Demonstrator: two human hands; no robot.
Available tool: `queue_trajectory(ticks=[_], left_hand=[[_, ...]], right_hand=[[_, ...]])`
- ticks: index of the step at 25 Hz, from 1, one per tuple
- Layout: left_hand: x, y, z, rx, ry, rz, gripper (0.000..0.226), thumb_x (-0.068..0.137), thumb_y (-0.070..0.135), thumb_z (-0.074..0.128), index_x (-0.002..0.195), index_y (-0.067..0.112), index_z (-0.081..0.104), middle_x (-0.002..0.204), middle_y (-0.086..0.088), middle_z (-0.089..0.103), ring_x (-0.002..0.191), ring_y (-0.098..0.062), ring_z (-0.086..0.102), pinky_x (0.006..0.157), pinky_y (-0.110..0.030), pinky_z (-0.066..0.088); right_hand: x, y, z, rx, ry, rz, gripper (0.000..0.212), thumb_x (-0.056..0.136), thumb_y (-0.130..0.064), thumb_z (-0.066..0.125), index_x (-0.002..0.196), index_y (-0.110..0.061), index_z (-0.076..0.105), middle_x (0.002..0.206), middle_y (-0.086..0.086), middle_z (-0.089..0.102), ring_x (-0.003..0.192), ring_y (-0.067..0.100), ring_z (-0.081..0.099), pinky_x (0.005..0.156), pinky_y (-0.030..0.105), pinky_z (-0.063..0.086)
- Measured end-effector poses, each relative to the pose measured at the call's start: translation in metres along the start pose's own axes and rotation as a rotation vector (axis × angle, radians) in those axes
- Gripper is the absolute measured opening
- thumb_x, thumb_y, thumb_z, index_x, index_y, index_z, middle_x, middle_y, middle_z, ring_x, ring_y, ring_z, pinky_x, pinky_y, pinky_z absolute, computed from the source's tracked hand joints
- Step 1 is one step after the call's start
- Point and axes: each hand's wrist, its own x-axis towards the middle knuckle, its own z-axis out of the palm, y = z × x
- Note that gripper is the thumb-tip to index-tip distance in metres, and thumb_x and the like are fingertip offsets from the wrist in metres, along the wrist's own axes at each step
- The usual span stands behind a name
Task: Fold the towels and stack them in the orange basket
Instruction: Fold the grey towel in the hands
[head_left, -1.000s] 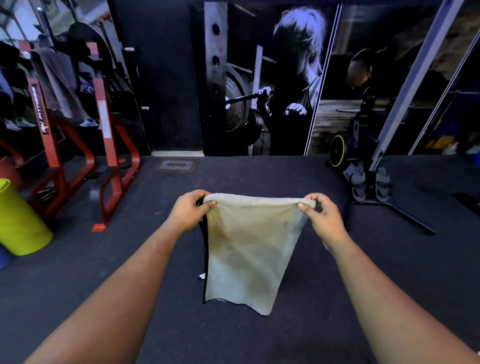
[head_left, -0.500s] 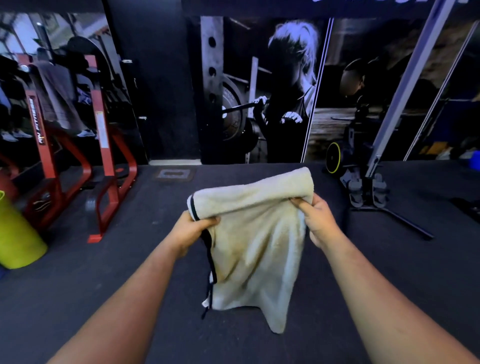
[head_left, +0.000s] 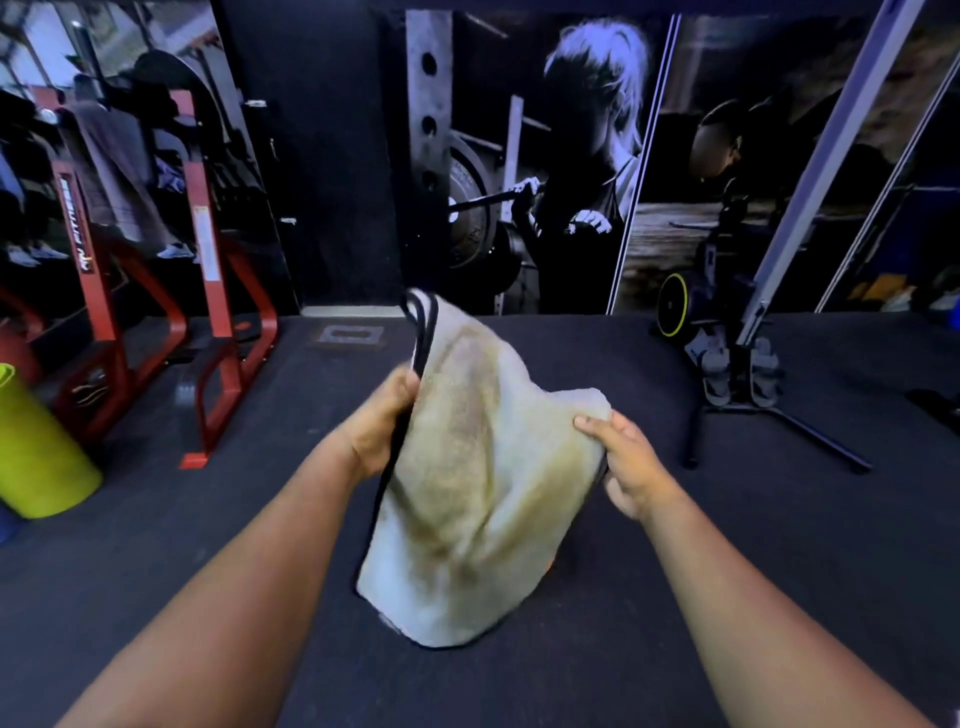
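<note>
Left hand gripping the dark-trimmed edge of a cream towel, fingers curled round the fabric, trim looping up above the knuckles. Right hand pinching the opposite upper edge, thumb lying on top of the cloth, remaining fingers tucked behind it. Both forearms reaching forward from the lower corners, the hands level with each other and well apart. Towel hanging bunched between the two hands, held in the air above the dark rubber floor, its lower fold drooping toward the viewer; whether touching the floor, impossible to tell. Beyond, on the left: a red steel rack standing on the floor, and a yellow-green cylinder lying tilted at the frame edge. On the right: a black stand with splayed legs. Behind everything, a wall mural showing a figure lifting a barbell.
</note>
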Motion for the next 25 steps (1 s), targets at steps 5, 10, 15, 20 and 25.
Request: queue_trajectory(ticks=[5,10,15,20,25], left_hand=[[-0.015,-0.043,0.008,0.072,0.154,-0.167,0.026,0.089,0.008,0.074,0.113,0.002,0.071,0.112,-0.024,0.073,0.090,-0.026,0.075,0.074,-0.034,0.061],[-0.002,-0.009,0.016,-0.090,0.160,0.004,0.026,0.096,0.008,0.065,0.122,0.002,0.066,0.113,-0.016,0.074,0.101,-0.028,0.073,0.080,-0.038,0.061],[-0.011,-0.051,-0.008,0.242,0.248,-0.223,0.042,0.088,0.036,0.076,0.117,0.005,0.071,0.111,-0.010,0.077,0.105,-0.025,0.073,0.096,-0.042,0.057],[0.007,-0.044,0.007,0.025,0.308,-0.194,0.030,0.100,0.029,0.065,0.117,0.005,0.068,0.111,-0.015,0.076,0.103,-0.026,0.074,0.092,-0.041,0.058],[0.006,-0.054,0.004,-0.282,0.342,-0.071,0.040,0.094,0.026,0.070,0.130,0.012,0.059,0.125,-0.013,0.070,0.107,-0.026,0.070,0.085,-0.044,0.060]], right_hand=[[0.013,-0.018,-0.009,0.169,0.074,-0.012,0.032,0.097,-0.029,0.061,0.124,-0.012,0.064,0.114,0.011,0.074,0.105,0.024,0.071,0.089,0.038,0.058],[0.008,0.020,-0.029,-0.374,-0.049,0.132,0.026,0.090,-0.018,0.073,0.114,-0.010,0.068,0.107,0.009,0.076,0.103,0.032,0.066,0.084,0.038,0.050],[0.019,0.014,-0.026,0.025,0.228,-0.037,0.031,0.099,-0.013,0.060,0.129,-0.007,0.054,0.123,0.012,0.068,0.111,0.023,0.063,0.087,0.032,0.052],[0.013,0.032,-0.032,-0.240,0.092,0.129,0.069,0.089,-0.017,0.077,0.144,-0.028,0.038,0.130,0.003,0.057,0.119,0.015,0.060,0.101,0.033,0.050],[0.014,0.017,-0.036,-0.022,0.215,-0.059,0.055,0.093,-0.010,0.070,0.140,-0.025,0.044,0.127,0.004,0.057,0.110,0.013,0.064,0.090,0.030,0.055]])
